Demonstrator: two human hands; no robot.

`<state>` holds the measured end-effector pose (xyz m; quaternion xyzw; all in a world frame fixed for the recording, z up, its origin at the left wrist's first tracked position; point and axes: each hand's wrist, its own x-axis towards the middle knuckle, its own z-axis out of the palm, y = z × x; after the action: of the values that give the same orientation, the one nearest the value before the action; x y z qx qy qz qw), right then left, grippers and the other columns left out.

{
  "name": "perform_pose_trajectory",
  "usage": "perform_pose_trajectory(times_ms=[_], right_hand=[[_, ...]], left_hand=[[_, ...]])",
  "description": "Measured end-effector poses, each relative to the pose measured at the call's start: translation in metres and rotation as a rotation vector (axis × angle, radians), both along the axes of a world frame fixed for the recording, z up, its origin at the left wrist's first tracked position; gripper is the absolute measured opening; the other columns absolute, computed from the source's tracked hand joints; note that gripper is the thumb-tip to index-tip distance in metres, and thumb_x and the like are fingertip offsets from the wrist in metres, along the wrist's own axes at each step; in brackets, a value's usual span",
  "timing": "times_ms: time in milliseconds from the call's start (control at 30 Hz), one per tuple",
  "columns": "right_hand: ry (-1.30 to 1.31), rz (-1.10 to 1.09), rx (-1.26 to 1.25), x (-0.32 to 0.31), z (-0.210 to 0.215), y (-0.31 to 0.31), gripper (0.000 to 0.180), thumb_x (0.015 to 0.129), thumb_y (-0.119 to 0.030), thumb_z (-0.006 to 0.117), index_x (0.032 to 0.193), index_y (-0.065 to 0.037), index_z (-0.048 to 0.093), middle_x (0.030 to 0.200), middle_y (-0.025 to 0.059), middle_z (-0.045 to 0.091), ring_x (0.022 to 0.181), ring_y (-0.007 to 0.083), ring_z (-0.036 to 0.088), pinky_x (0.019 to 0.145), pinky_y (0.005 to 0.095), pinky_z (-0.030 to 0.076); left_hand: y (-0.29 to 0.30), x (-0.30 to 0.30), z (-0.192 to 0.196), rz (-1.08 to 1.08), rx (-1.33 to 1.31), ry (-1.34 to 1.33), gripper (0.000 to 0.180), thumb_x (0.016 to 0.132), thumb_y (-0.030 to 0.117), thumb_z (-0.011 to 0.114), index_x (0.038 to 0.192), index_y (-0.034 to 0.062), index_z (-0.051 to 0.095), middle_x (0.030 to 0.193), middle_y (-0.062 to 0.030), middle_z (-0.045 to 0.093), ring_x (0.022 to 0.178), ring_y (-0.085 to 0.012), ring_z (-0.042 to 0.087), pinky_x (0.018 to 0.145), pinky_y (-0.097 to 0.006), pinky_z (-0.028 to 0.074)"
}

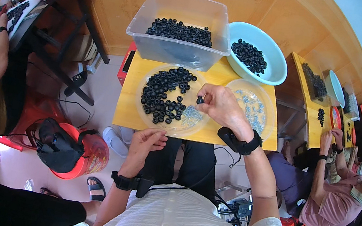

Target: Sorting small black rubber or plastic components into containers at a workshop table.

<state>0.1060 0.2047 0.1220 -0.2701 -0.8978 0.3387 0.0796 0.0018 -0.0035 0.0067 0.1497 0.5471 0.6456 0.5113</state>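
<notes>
1. Pinching one black ring (200, 100) between fingertips, the right hand (221, 106) holds it above the clear dish (142, 111).
2. Left hand (147, 140): loosely curled, holding nothing, at the table (125, 115) edge.
3. Ring: likely light, small, rubbery; grip its rim.
4. Room: tub (175, 49) and bowl (273, 71) crowd the far edge; second dish (266, 109) lies right.

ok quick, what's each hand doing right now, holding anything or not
Left hand: fingers curled at the near edge of the yellow table; cannot tell whether it holds anything.
Right hand: pinching one small black ring over the clear plate.
</notes>
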Motion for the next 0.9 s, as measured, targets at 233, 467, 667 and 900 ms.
perform_pose_trajectory(times_ms=[233, 467, 667, 900], right_hand=[[0.102, -0.17, -0.093, 0.028, 0.001, 0.076, 0.023, 0.069, -0.003, 0.066, 0.09, 0.001, 0.059, 0.061, 0.0063, 0.059, 0.054, 0.0115, 0.056, 0.051, 0.0248, 0.044], [0.513, -0.378, 0.272, 0.027, 0.003, 0.094, 0.029, 0.072, -0.004, 0.065, 0.1, -0.001, 0.061, 0.07, 0.0097, 0.062, 0.061, 0.0155, 0.059, 0.058, 0.0283, 0.048], [0.16, -0.16, 0.217, 0.008, -0.069, 0.026, 0.013, 0.07, -0.002, 0.06, 0.082, 0.0, 0.065, 0.075, 0.0175, 0.063, 0.069, 0.0289, 0.063, 0.063, 0.0351, 0.05], [0.185, -0.14, 0.281, -0.03, -0.095, 0.026, 0.022, 0.068, 0.0, 0.057, 0.088, -0.001, 0.064, 0.086, 0.0178, 0.062, 0.08, 0.0332, 0.061, 0.074, 0.0393, 0.048]], left_hand=[[0.001, -0.003, 0.005, -0.002, 0.002, -0.004, 0.023, 0.09, 0.017, 0.052, 0.102, -0.0004, 0.06, 0.088, -0.0088, 0.063, 0.079, -0.0131, 0.061, 0.072, -0.024, 0.05], [-0.001, -0.002, 0.002, 0.007, 0.012, -0.01, 0.022, 0.09, 0.016, 0.052, 0.102, -0.001, 0.059, 0.088, -0.0089, 0.062, 0.079, -0.0128, 0.06, 0.072, -0.024, 0.05], [0.0, -0.006, -0.001, 0.016, 0.007, -0.014, 0.022, 0.09, 0.015, 0.051, 0.102, -0.0009, 0.059, 0.087, -0.0084, 0.062, 0.078, -0.013, 0.06, 0.072, -0.024, 0.05], [-0.002, -0.007, -0.002, 0.026, -0.011, -0.014, 0.022, 0.09, 0.016, 0.052, 0.102, -0.0004, 0.059, 0.088, -0.0085, 0.062, 0.079, -0.013, 0.061, 0.072, -0.025, 0.051]])
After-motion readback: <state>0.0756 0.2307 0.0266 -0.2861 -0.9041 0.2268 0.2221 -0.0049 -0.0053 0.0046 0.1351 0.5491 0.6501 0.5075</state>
